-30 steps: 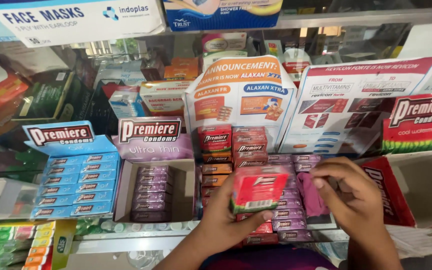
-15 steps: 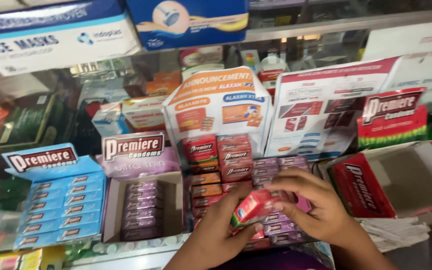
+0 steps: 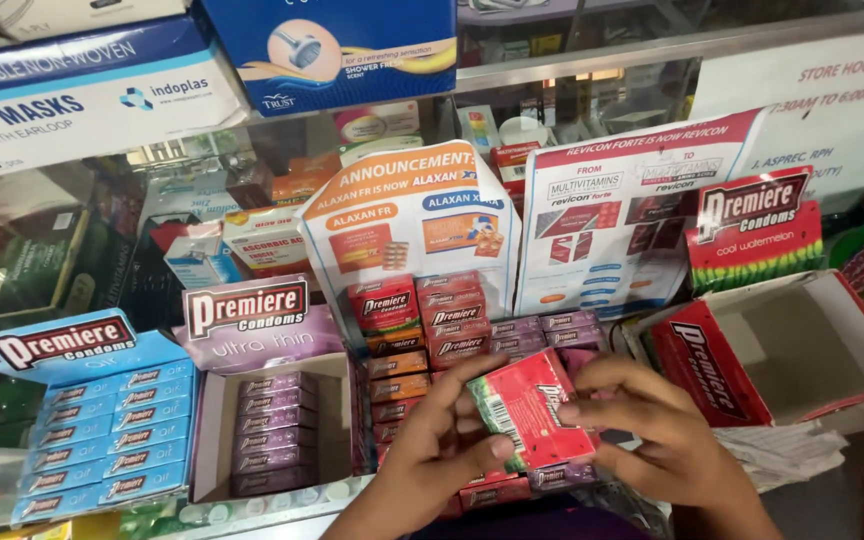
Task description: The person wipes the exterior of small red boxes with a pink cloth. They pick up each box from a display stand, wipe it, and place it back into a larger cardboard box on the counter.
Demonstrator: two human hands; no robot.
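So both hands are on the same thing here: a small red and green cardboard packet, sitting low in the middle of the frame, tilted so one corner points up and left. The left hand comes up from the bottom centre, and its grip is pinching the packet's lower left edge, thumb on the face by the barcode and fingers wrapped behind. The right hand comes in from the lower right, its grip closed on the packet's right side with fingertips pressed on the front. So the packet is caught right between the two grips, touching both.

Just behind it are stacked small red and orange boxes and rows of little purple boxes. Left of the hands there's an open purple display carton, and further left a blue display carton. To the right, an open, tipped red display carton.
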